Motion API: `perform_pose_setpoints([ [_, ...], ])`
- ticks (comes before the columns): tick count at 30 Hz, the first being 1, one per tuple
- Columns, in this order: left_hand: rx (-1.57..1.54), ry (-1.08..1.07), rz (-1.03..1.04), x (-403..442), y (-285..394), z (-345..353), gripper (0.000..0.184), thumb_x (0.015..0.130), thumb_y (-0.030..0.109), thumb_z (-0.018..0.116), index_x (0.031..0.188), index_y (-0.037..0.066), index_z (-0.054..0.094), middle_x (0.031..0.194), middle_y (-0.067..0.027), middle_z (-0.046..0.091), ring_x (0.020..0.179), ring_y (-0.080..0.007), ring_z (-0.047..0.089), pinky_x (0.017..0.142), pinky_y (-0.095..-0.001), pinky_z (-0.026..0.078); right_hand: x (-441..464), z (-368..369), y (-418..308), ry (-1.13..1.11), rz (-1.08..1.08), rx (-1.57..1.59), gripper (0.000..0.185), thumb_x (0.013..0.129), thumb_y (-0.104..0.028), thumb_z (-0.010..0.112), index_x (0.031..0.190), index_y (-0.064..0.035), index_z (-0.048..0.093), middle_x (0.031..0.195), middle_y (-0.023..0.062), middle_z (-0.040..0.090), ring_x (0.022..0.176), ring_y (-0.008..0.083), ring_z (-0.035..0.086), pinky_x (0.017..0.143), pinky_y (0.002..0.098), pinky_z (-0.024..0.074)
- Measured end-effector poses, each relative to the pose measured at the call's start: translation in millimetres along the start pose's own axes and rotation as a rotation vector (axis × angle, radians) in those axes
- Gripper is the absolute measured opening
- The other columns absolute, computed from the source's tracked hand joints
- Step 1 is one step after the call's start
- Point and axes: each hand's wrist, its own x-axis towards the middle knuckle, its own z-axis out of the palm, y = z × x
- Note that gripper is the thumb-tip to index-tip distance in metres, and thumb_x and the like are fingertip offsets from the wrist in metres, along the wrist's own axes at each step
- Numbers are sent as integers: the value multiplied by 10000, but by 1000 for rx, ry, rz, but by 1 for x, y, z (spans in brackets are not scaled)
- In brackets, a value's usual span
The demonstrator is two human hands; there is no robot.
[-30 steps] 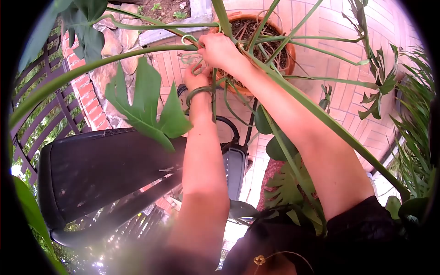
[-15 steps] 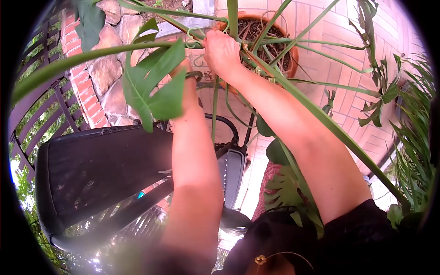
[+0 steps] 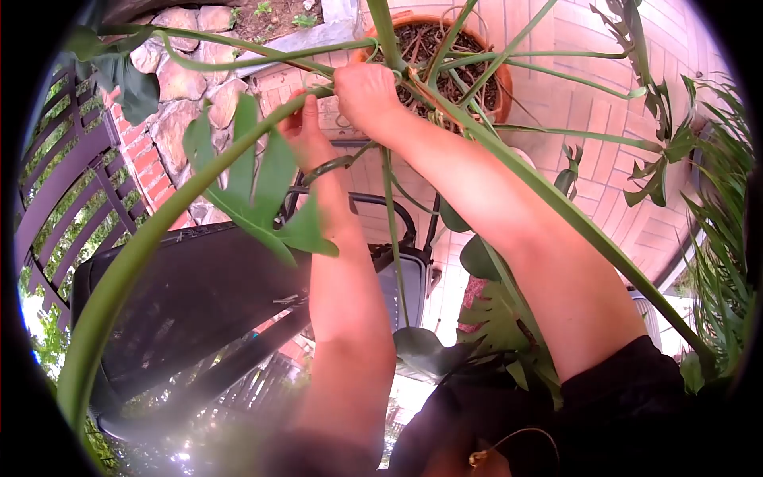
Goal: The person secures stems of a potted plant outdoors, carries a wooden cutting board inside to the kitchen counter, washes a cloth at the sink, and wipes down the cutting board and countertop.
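Note:
A large potted plant with long green stalks and split leaves spreads in front of me. My right hand (image 3: 367,97) is closed round a thick leaf stalk (image 3: 238,151) near the plant's centre, above the pot (image 3: 502,79). Just left of it, my left hand (image 3: 306,137) is raised beneath the same stalk. Its thumb and fingers are apart, with their tips at the stalk, which partly covers them. A dark bracelet (image 3: 327,168) circles the left wrist. Beside the left forearm hangs a split green leaf (image 3: 246,187).
A black mesh chair (image 3: 183,294) stands below left, under my left arm. Beyond it are a stone and brick border (image 3: 171,135) and a dark metal railing (image 3: 67,183). Grassy foliage (image 3: 719,222) lines the right side. Long stalks cross the tiled floor (image 3: 572,48).
The thick stalk has bent lower on the left, and its near end has swung downward. The split leaf has dropped and shifted, uncovering more of my left hand. My right hand remains at the stalk.

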Motion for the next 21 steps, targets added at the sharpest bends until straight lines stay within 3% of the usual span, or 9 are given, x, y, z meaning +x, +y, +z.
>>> perform_pose_setpoints([
  [1, 6, -6, -6, 4, -4, -3, 253, 785, 29, 603, 1029, -12, 549, 972, -79, 597, 856, -110, 540, 682, -183, 389, 0, -5, 3, -80, 4, -93, 84, 672, -90, 584, 635, -15, 580, 653, 173, 583, 635, 346, 587, 558, 424, 467],
  [4, -4, -23, 17, 13, -13, -5, 273, 799, 60, 593, 1060, 28, 520, 1007, -55, 583, 880, -97, 523, 688, -221, 379, -4, -16, 9, -177, -39, -199, 101, 672, -112, 589, 635, -18, 583, 648, 173, 581, 632, 342, 587, 550, 418, 468],
  [5, 0, -32, -35, 15, -10, -4, 293, 813, 92, 584, 1086, 53, 486, 1047, -33, 561, 957, -114, 508, 788, -296, 375, -5, -16, 11, -191, -83, -204, 115, 678, -128, 594, 638, -20, 584, 647, 171, 581, 632, 338, 588, 546, 415, 468],
  [6, 2, -29, -37, 13, -8, -3, 293, 813, 92, 584, 1086, 53, 486, 1047, -33, 561, 957, -114, 508, 788, -296, 375, -5, -15, 12, -196, -83, -203, 115, 678, -128, 594, 638, -20, 584, 647, 171, 581, 632, 338, 588, 546, 415, 468],
  [8, -87, 11, -245, 10, 0, 0, 315, 823, 132, 580, 1107, 63, 462, 1073, -21, 546, 1035, -145, 487, 875, -356, 332, 1, -12, 13, -36, 51, -88, 119, 692, -141, 599, 646, -33, 582, 644, 165, 580, 626, 336, 586, 549, 422, 465],
  [10, -26, 16, -211, 4, 1, 2, 312, 819, 101, 583, 1103, 33, 472, 1067, -50, 551, 1026, -178, 511, 855, -317, 372, 0, -6, 7, 38, 62, -24, 122, 698, -148, 601, 653, -37, 581, 649, 165, 582, 626, 338, 585, 552, 428, 463],
  [13, -19, -84, -27, -8, -3, -1, 267, 793, 12, 591, 1052, -7, 532, 1058, -95, 558, 914, -171, 561, 700, -232, 444, -2, 2, 1, 97, 90, 59, 118, 705, -152, 602, 670, -41, 582, 661, 164, 585, 627, 345, 582, 558, 440, 457],
  [18, 43, -126, -11, -13, 8, 3, 226, 782, 9, 605, 1003, -15, 566, 1034, -79, 571, 890, -128, 549, 689, -218, 433, -2, 9, -4, 60, 92, 68, 110, 702, -143, 603, 669, -40, 585, 659, 165, 585, 633, 352, 579, 560, 448, 451],
  [21, 62, -106, -30, -11, 7, 1, 230, 774, 3, 612, 999, -17, 567, 1009, -72, 580, 866, -122, 550, 705, -221, 431, -2, 6, 6, 15, -19, 47, 109, 696, -140, 609, 653, -41, 592, 642, 165, 583, 634, 350, 583, 557, 445, 452],
])
